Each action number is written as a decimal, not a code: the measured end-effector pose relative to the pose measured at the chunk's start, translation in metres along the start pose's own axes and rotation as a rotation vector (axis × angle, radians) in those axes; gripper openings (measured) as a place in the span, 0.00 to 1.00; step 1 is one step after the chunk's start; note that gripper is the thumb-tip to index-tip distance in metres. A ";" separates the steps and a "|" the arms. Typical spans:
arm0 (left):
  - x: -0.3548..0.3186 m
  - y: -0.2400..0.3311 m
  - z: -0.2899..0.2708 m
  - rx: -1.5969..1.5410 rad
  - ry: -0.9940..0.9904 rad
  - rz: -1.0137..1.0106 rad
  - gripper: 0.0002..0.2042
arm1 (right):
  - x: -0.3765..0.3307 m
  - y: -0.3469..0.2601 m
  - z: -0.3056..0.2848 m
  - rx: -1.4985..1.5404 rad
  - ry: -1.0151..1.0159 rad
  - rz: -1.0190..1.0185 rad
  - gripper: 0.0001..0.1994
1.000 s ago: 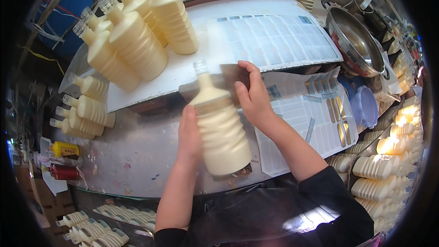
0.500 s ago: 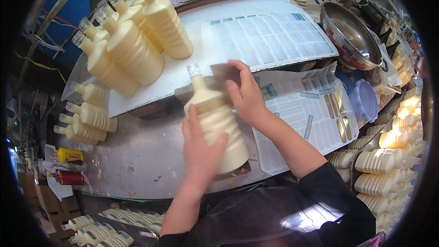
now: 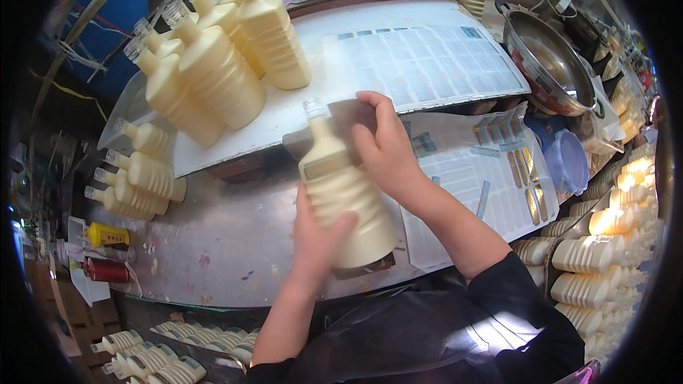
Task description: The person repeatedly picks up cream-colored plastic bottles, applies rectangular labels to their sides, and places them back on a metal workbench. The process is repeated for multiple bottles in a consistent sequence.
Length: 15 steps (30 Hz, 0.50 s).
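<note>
A cream plastic bottle (image 3: 348, 195) with a ribbed body and clear threaded neck leans in front of me, tilted. My left hand (image 3: 316, 238) is wrapped round its lower left side, thumb across the ribs. Above the ribs, the bottle's shoulder carries a narrow label (image 3: 327, 164). Beside the neck, my right hand (image 3: 386, 144) pinches a thin, flat brownish-grey piece (image 3: 347, 114) between thumb and fingers; its exact kind is unclear. A label sheet (image 3: 455, 178) lies under my right forearm, with gold strips and loose blue labels on it.
Several cream bottles (image 3: 220, 75) stand on the white raised board (image 3: 313, 35) at back left, and more lie (image 3: 146, 178) below them. Another label sheet (image 3: 405, 64) covers the board. A steel pan (image 3: 548, 60) and a lilac bucket (image 3: 568, 162) stand right. Stacked bottles (image 3: 587, 256) line the right side.
My left hand has slid down the bottle, its index finger off the label, which now shows plainly. My right hand still pinches the flat piece near the neck. The whole view has shifted slightly.
</note>
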State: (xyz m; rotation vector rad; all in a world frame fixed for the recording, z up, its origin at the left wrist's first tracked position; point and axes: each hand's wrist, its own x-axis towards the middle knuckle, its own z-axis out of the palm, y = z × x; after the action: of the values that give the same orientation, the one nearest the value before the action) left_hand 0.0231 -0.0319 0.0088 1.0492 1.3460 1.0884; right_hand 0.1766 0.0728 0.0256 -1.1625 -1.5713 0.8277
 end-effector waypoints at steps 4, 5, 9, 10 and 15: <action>-0.005 0.028 0.013 0.335 0.094 0.020 0.46 | -0.003 -0.028 0.016 -0.214 0.026 -0.048 0.20; -0.005 0.032 0.014 0.368 0.102 0.022 0.47 | -0.003 -0.034 0.022 -0.273 0.038 -0.075 0.19; -0.007 0.026 0.016 0.524 0.142 0.144 0.39 | -0.004 -0.049 0.047 -0.315 0.016 -0.077 0.22; -0.005 0.020 0.015 0.567 0.140 0.189 0.35 | -0.005 -0.048 0.054 -0.373 0.005 -0.116 0.21; -0.004 0.012 0.007 0.671 0.116 -0.045 0.27 | 0.002 -0.041 0.095 -0.818 0.081 -0.487 0.08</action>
State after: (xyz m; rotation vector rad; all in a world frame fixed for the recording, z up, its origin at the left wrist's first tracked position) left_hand 0.0306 -0.0330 0.0215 1.4365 1.8837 0.6730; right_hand 0.0742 0.0642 0.0357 -1.2398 -2.0750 -0.2201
